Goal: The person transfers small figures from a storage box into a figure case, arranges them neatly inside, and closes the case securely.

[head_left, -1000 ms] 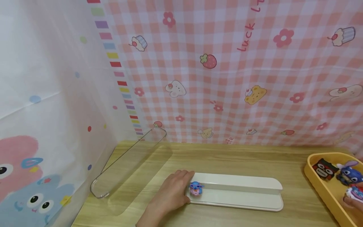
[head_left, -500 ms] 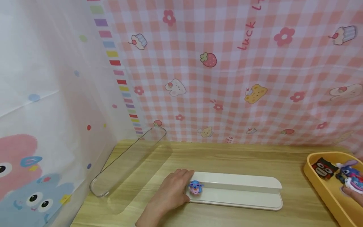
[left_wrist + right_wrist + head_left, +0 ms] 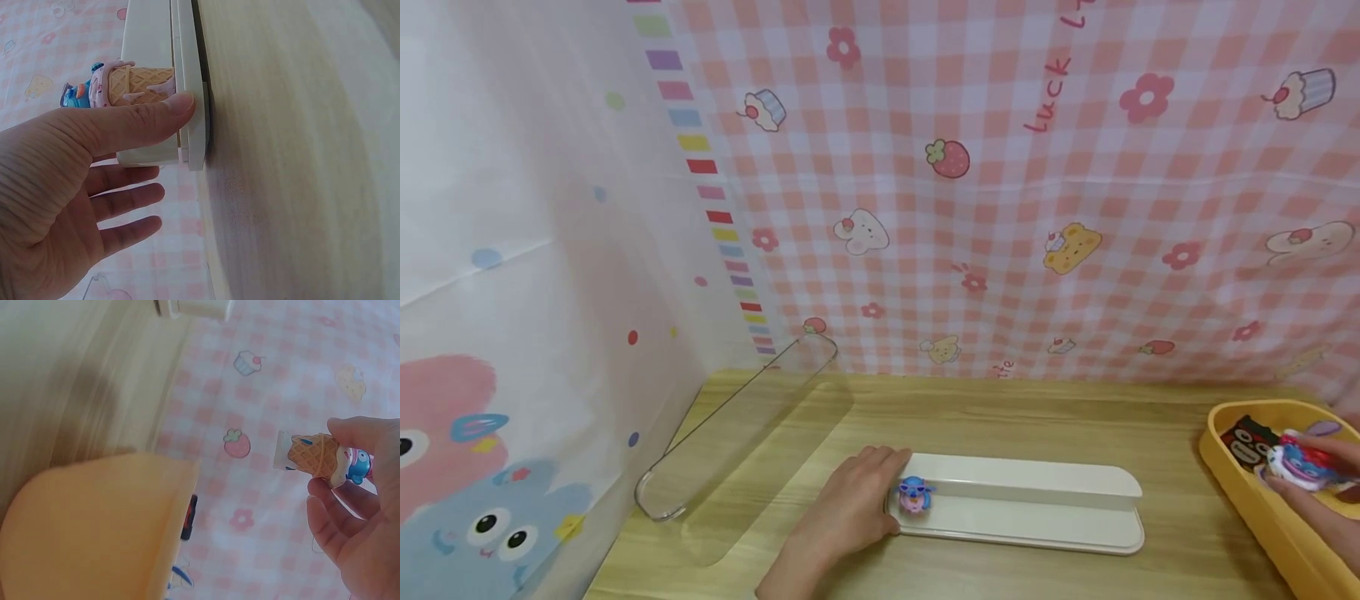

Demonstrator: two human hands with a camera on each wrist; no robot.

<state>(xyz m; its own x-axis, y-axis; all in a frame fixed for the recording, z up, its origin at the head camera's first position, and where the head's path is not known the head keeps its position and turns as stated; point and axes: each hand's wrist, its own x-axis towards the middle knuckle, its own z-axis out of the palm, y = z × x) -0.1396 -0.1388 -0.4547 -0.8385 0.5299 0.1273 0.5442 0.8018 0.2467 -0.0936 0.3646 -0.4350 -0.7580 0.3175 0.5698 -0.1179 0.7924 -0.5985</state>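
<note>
My left hand [image 3: 852,502] grips the left end of a white two-step display base [image 3: 1030,521], thumb at the front edge and fingers behind. On that end stands a small blue figurine in sunglasses [image 3: 915,497]; the left wrist view shows its waffle cone [image 3: 142,84] upright beside my thumb. Over the yellow tray [image 3: 1240,492] at the right, my right hand [image 3: 1317,510] pinches a second cone figurine [image 3: 1296,462]. The right wrist view shows this waffle-cone figurine [image 3: 317,455] between thumb and fingers, with a clear piece at its foot.
Inside the tray lies a dark red-and-black owl-like piece [image 3: 1247,444]; another toy is mostly hidden by my right hand. A clear cover [image 3: 752,442] rests at the left of the wooden table [image 3: 1000,417]. Patterned cloths [image 3: 1000,208] hang behind and at the left.
My right hand has lifted the cone figurine and moved left and upward with it, now covering the blue toy in the tray. My left hand stays on the base.
</note>
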